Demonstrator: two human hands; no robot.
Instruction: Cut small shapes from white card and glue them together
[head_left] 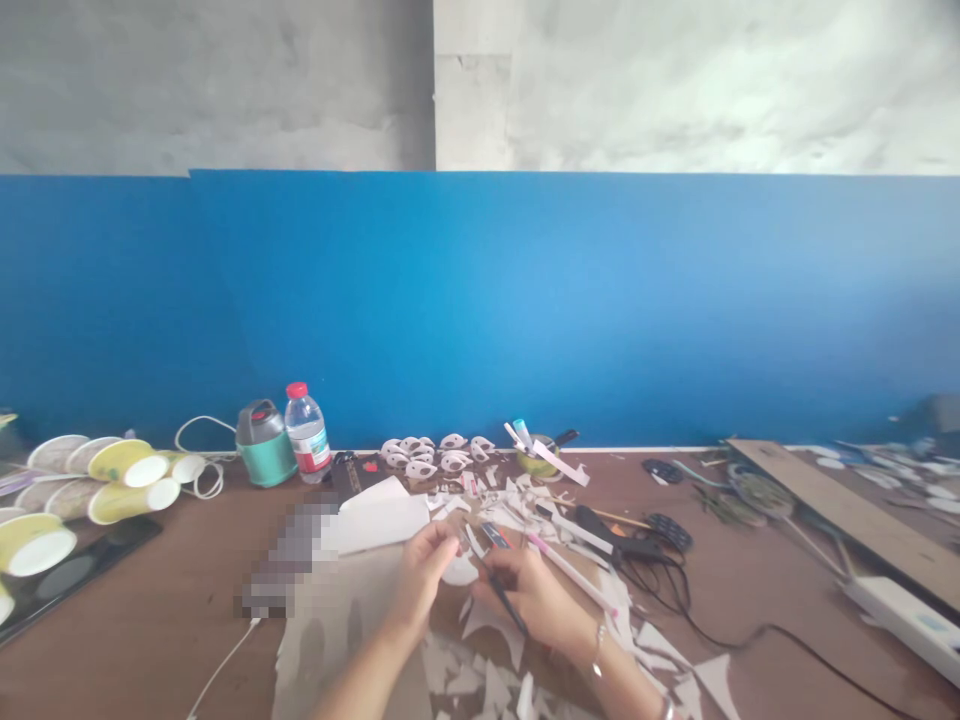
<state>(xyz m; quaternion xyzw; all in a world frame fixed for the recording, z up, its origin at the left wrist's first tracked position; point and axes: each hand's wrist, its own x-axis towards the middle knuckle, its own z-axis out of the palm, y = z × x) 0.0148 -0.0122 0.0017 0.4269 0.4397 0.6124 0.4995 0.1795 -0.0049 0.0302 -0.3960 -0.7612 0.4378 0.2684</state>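
My left hand [421,570] pinches a small white cut-out paper piece [459,571] between fingers and thumb. My right hand [534,592] grips a thin dark pen [504,596], its tip at the edge of that paper piece. Both hands hover low over the brown table [150,620], above a litter of white paper scraps [487,680]. A row of finished white cut-outs [427,455] lies further back near the blue wall.
Yellow paper cups [120,475] lie stacked at the left. A teal container [265,443] and a water bottle [307,432] stand by the wall. A glue gun [615,540] with black cable, a wooden board [847,515] and a power strip [900,615] lie right.
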